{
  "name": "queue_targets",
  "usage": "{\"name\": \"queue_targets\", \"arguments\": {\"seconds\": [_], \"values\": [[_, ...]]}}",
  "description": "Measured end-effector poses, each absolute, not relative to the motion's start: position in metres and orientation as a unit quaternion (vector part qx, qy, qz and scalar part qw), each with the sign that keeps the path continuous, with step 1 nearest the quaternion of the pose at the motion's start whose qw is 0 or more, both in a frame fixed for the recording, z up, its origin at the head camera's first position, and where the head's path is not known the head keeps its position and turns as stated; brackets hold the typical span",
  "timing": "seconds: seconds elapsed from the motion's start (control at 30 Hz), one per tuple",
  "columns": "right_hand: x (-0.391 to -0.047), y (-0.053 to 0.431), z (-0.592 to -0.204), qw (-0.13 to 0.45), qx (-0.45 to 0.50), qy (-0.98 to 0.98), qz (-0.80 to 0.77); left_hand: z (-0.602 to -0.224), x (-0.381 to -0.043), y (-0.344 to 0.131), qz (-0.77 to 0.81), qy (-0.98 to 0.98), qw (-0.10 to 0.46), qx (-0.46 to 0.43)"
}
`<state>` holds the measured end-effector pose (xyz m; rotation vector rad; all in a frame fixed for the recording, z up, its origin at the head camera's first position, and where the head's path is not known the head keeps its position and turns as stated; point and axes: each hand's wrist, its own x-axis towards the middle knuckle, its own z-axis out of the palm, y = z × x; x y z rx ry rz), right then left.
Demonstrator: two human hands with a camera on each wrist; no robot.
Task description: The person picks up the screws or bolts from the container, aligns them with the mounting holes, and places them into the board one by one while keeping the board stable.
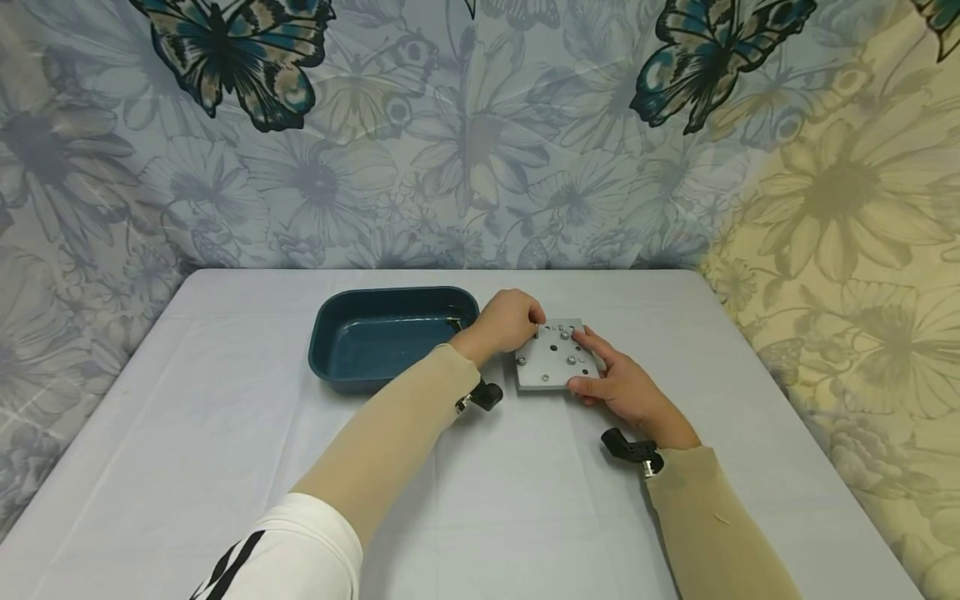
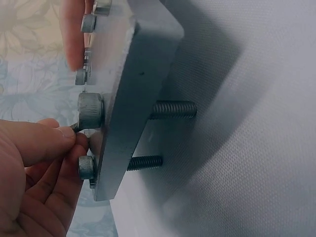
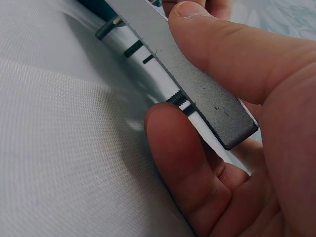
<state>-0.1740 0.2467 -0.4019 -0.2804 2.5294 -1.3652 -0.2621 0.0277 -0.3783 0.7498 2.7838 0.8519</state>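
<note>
A square metal plate (image 1: 553,375) with holes and several socket head screws stands slightly above the white cloth. In the left wrist view, a large screw head (image 2: 91,110) sits against its upper face, and a threaded shank (image 2: 174,109) sticks out below. My left hand (image 1: 508,321) is at the plate's far left corner, its thumb and forefinger pinching a small screw (image 2: 75,127) whose threaded end shows; the rest is hidden by the fingers. At the right side, my right hand (image 1: 626,385) grips the plate, one finger underneath in the right wrist view.
A dark teal tray (image 1: 360,385) stands left of the plate, behind my left forearm. A small metal piece (image 1: 454,322) shows inside its right end. The table (image 1: 262,400) has a white cloth, and a patterned curtain (image 1: 480,150) hangs behind its far edge.
</note>
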Motion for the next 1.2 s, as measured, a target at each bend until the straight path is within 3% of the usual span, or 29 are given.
{"name": "queue_targets", "arguments": {"seconds": [0.4, 0.93, 1.07, 1.2], "values": [[-0.19, 0.261, -0.432, 0.118, -0.09, 0.868, -0.474, -0.377, -0.26, 0.027, 0.27, 0.926, 0.063, 0.258], [-0.189, 0.261, -0.429, 0.125, -0.091, 0.868, -0.472, -0.376, -0.261, 0.026, 0.302, 0.918, 0.076, 0.245], [-0.181, 0.253, -0.413, 0.131, -0.089, 0.868, -0.47, -0.376, -0.26, 0.025, 0.316, 0.915, 0.079, 0.238], [-0.18, 0.251, -0.411, 0.129, -0.093, 0.867, -0.472, -0.373, -0.258, 0.022, 0.421, 0.887, 0.065, 0.177]]}}
